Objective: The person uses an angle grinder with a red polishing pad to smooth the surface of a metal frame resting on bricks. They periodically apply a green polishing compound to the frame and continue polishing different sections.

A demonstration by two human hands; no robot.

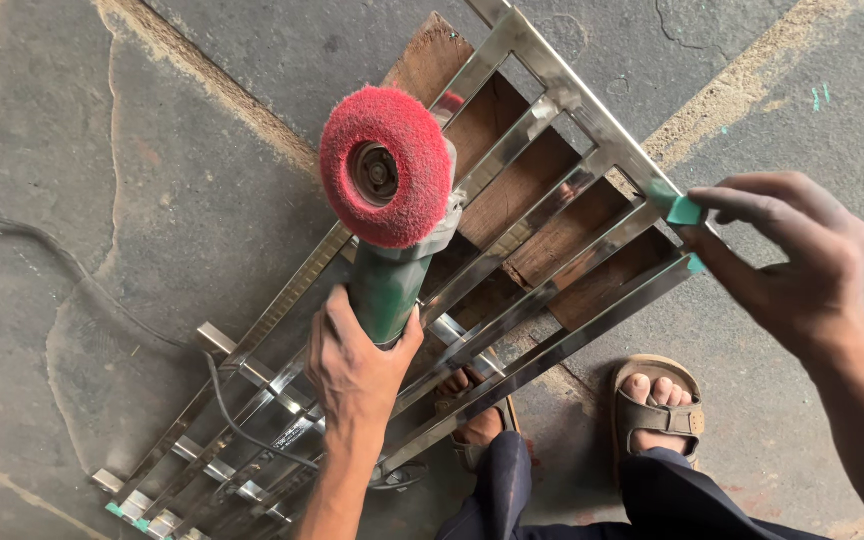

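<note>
My arms are bare, no sleeves or gloves on left hand [357,360] or right hand [802,265]. Dark navy trousers [592,495], brown strap sandals [657,410], toes showing.

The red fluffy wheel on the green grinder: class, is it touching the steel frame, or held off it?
Cannot tell. In the head view the red wheel faces the camera and overlaps the steel frame, so neither contact nor a gap behind it shows. The left hand grips the grinder.

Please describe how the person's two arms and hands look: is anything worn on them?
Both hands are bare: no gloves, rings or watch show. The left hand and its forearm are uncovered, with no sleeve in view. The right hand is smudged with dark grime, and its forearm is likewise sleeveless.
</note>
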